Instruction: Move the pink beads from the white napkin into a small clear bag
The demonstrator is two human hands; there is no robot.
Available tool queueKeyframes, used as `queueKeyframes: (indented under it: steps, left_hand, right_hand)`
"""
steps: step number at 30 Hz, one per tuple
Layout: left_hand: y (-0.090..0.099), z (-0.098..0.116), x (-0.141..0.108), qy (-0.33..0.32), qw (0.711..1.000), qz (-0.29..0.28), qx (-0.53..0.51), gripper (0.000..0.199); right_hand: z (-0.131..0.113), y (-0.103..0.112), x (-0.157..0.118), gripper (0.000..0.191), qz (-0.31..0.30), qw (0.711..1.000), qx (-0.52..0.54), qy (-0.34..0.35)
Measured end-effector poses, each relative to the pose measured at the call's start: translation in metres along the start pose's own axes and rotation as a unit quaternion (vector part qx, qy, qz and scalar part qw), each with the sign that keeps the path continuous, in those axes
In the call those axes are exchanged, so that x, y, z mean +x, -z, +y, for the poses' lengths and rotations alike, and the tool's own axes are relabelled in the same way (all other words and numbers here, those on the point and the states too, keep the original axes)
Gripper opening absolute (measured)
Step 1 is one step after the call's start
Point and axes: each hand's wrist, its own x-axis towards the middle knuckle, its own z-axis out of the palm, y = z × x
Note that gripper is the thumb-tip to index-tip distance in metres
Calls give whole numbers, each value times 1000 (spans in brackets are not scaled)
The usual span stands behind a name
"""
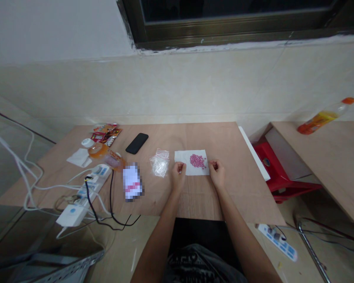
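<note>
Pink beads (197,160) lie heaped toward the right edge of white paper (183,156). Left hand (178,173) and right hand (217,172) curl by its near corners; we cannot tell whether they grasp it and advise keeping it level.

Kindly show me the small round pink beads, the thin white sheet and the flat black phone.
Small round pink beads (197,160): head view, middle of the pile.
Thin white sheet (183,156): head view, bare upper-left part.
Flat black phone (137,143): head view, middle of upper face.

Wooden table (191,135) with white sheet (183,156), plastic bags (160,163), black phone (137,143).
</note>
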Motion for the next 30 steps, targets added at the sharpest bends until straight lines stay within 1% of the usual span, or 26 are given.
queueKeyframes:
  steps: [10, 15, 25, 30]
  left_hand:
    - [0, 0, -1, 6, 1000, -2, 0, 14]
    - [0, 2, -1, -4, 1000, -2, 2, 14]
    - [0, 2, 0, 4, 1000, -2, -4, 15]
    - [0, 0, 0, 3, 1000, -4, -4, 12]
  right_hand:
    - [-1, 1, -1, 23, -1, 1000, -3, -1]
    - [-1, 1, -1, 24, -2, 1000, -9, 4]
    - [0, 0, 0, 20, 1, 1000, -6, 0]
    - [1, 0, 0, 19, 0, 1000, -6, -1]
